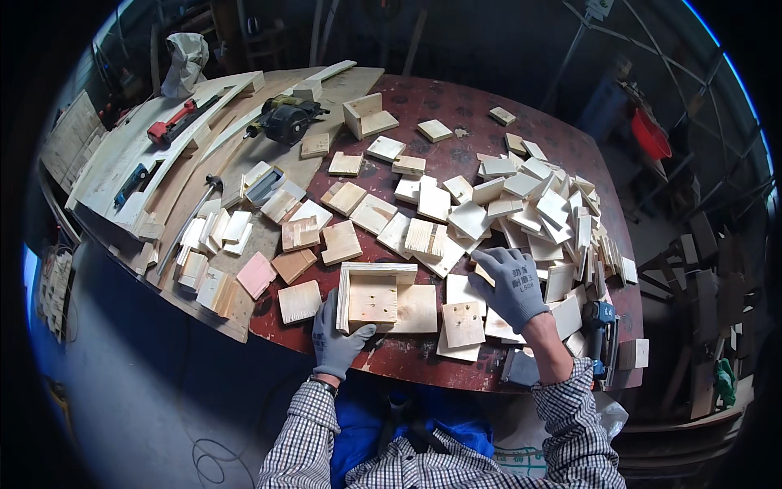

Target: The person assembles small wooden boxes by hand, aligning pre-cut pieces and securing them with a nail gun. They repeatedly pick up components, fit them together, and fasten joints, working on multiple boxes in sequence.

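Observation:
My left hand (339, 341), in a grey work glove, grips the lower left corner of a small wooden box frame (345, 297) near the table's front edge. Its thumb lies along the frame's near side. A flat wooden board (419, 310) sits against the frame's right side. Over the pile of loose wooden blocks (521, 212), my gloved right hand (511, 285) has its fingers and thumb closed around the edge of a small wooden block (483, 275). Most of that block is hidden by the glove. Just below lies a square block with dark holes (463, 324).
A blue-and-black nail gun (601, 336) lies at the table's right front edge. On the left stand a circular saw (285, 119), a red power tool (171, 124), a blue tool (130, 186) and a hammer (213, 182). Wooden blocks cover much of the dark red tabletop (391, 359).

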Tool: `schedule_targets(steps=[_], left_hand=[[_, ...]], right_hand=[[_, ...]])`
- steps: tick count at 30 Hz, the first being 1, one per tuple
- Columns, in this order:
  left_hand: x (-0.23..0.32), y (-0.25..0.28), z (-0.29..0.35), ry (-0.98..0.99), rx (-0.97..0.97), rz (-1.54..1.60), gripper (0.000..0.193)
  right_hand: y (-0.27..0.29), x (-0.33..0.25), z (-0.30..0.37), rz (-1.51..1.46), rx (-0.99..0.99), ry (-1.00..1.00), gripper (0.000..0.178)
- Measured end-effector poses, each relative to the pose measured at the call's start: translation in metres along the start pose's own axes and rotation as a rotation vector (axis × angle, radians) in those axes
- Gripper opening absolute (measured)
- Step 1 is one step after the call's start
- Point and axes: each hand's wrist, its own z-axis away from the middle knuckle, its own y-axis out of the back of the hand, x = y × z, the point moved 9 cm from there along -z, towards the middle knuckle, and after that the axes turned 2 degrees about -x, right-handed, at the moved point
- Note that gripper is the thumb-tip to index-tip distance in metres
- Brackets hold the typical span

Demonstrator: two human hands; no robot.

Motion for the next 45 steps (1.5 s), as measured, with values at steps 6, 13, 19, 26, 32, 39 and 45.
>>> schedule_targets(steps=[6, 13, 19, 26, 32, 39, 45], left_hand=[[-0.004, -0.002, 0.008, 0.003, -0.056, -0.174, 0.101], [0.004, -0.005, 0.011, 0.033, -0.205, -0.215, 0.096], [0.005, -0.003, 0.010, 0.072, -0.216, -0.197, 0.093], [0.006, -0.002, 0.006, 0.003, -0.071, -0.203, 0.096], [-0.012, -0.003, 0.006, -0.037, 0.012, -0.182, 0.097], [-0.003, -0.004, 0.001, 0.043, -0.049, 0.026, 0.085], [-0.010, -0.016, 0.009, -0.095, -0.022, -0.159, 0.091]], right_hand=[[-0.074, 0.025, -0.163, 0.055, -0.188, -0.018, 0.052], [-0.185, 0.064, -0.283, -0.049, -0.550, -0.106, 0.086], [-0.187, 0.067, -0.302, -0.198, -0.496, -0.029, 0.029], [-0.076, 0.057, -0.233, -1.413, -0.194, -0.275, 0.047], [-0.015, -0.009, -0.074, -1.578, -0.125, -0.327, 0.047], [-0.006, -0.088, 0.048, -0.649, 0.229, -0.014, 0.045], [-0.074, -0.155, 0.036, -0.285, 0.121, 0.120, 0.053]])
